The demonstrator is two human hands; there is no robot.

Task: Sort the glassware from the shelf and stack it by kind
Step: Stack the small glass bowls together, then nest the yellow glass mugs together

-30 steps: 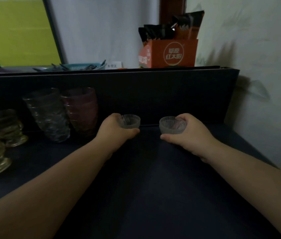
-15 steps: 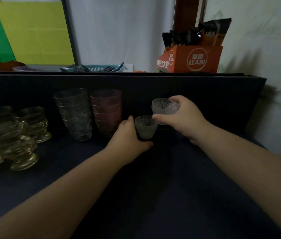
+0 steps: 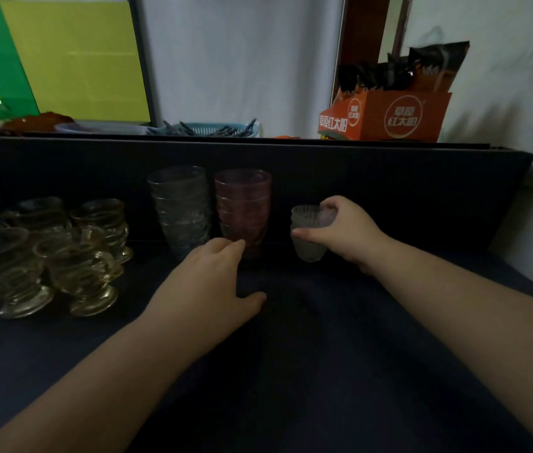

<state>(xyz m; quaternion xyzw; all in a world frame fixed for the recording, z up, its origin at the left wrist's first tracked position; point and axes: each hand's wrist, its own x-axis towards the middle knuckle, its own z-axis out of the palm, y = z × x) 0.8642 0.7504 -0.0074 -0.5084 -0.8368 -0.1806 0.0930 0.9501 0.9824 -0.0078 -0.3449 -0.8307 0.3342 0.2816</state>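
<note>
Two small ribbed clear cups [image 3: 308, 235] stand nested one in the other on the dark shelf [image 3: 324, 338], right of centre. My right hand [image 3: 343, 233] grips the nested pair from the right, thumb in front and fingers over the rim. My left hand [image 3: 212, 282] hovers empty over the shelf with loose fingers, just in front of a stack of pink glasses [image 3: 243, 209]. A stack of clear patterned glasses [image 3: 180, 207] stands left of the pink one. Several amber footed cups [image 3: 46, 253] crowd the left side.
A dark back panel [image 3: 389, 178] closes the shelf behind the glasses. On the ledge above it sit an orange carton of sachets [image 3: 386, 116], a blue basket of utensils [image 3: 212, 129] and a plate. A white wall [image 3: 520, 125] bounds the right.
My right hand lowered its cup into the cup my left hand held. My left hand let go and drew back to the left, now empty. The view also shifted left.
</note>
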